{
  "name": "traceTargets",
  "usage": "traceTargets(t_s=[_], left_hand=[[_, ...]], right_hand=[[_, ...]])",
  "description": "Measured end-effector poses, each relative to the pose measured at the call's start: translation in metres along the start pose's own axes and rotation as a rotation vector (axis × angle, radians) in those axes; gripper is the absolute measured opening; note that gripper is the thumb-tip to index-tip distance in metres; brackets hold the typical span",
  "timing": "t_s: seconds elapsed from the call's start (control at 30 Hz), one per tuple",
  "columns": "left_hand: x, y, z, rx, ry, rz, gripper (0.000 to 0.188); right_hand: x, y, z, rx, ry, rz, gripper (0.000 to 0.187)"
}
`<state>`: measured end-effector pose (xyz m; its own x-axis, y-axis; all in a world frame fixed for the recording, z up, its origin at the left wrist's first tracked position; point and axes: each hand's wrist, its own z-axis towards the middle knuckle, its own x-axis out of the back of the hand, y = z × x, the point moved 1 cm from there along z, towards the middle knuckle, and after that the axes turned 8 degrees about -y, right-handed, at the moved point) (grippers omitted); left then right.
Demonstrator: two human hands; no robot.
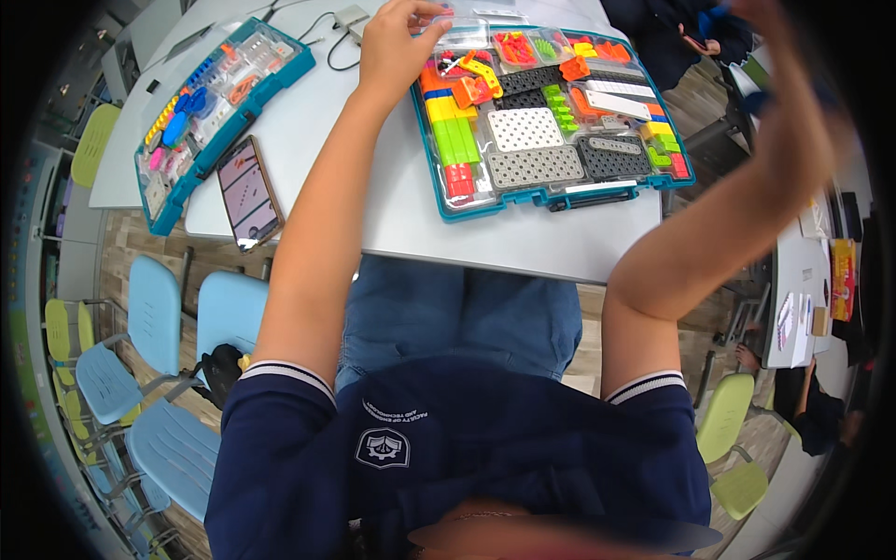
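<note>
At the far left corner of a teal case (439, 201) of building parts, my left hand (401, 42) has its thumb and fingers pinched together. A bit of red shows by the fingertips, too small to name, beside a clear plastic box (462, 35). Orange and yellow joined pieces (478, 79) lie just below that hand in the case. Perforated plates, white (525, 130), grey (537, 167) and black (611, 159), fill the near middle. My right hand (810, 140) is raised at the upper right, away from the case; motion blur and the picture's edge hide its fingers.
A second teal tray (245, 110) of small parts lies on the left of the white table (392, 224). Next to it is a phone (250, 194) with a lit screen. Blue chairs (154, 313) stand at the left. Another person's hand (705, 45) shows at the far right.
</note>
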<state>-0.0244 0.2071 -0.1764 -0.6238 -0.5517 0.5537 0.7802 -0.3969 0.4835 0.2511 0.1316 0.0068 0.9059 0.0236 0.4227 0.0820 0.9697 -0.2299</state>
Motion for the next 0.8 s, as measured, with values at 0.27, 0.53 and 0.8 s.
traceTargets(t_s=[0.27, 0.53, 0.8], left_hand=[[-0.007, -0.011, -0.001, 0.214, -0.047, -0.372, 0.035], [-0.005, -0.005, 0.001, 0.228, 0.082, -0.614, 0.020], [0.000, -0.005, 0.003, 0.242, 0.133, -0.467, 0.024]], right_hand=[[-0.100, 0.081, -0.009, -0.383, -0.886, 0.035, 0.024], [-0.128, 0.104, -0.030, -0.346, -0.837, 0.025, 0.023], [-0.106, 0.108, -0.024, -0.472, -0.950, 0.067, 0.020]])
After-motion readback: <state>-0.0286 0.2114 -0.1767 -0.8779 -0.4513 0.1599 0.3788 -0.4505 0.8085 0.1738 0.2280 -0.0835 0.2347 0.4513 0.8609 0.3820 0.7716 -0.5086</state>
